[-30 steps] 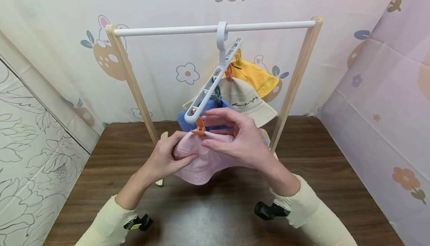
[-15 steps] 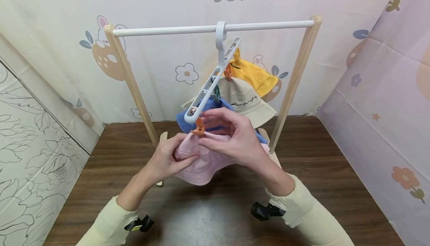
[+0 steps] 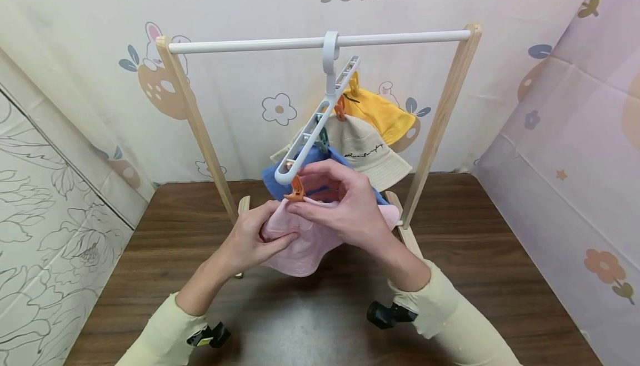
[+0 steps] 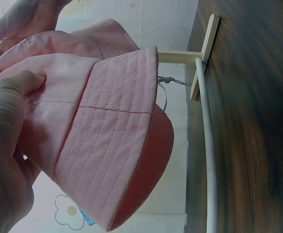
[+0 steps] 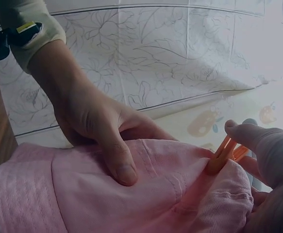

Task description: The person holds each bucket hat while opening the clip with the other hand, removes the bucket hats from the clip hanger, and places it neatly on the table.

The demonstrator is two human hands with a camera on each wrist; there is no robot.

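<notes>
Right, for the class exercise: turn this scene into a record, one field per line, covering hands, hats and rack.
Left hand: grips the pink hat, thumb on its outside
Right hand: curled about the orange clip at the pink hat's top
Other hats: blue hat, beige hat, yellow hat, hanging farther back
Lettering: dark script on the beige hat
Hanger: pale, hooked over the white rod
Rack: wooden-sided, standing on the table

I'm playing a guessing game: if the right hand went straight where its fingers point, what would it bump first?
Probably the orange clip on the pink hat. It's just ahead of the right hand, maybe touching; the depth is unclear.
</notes>
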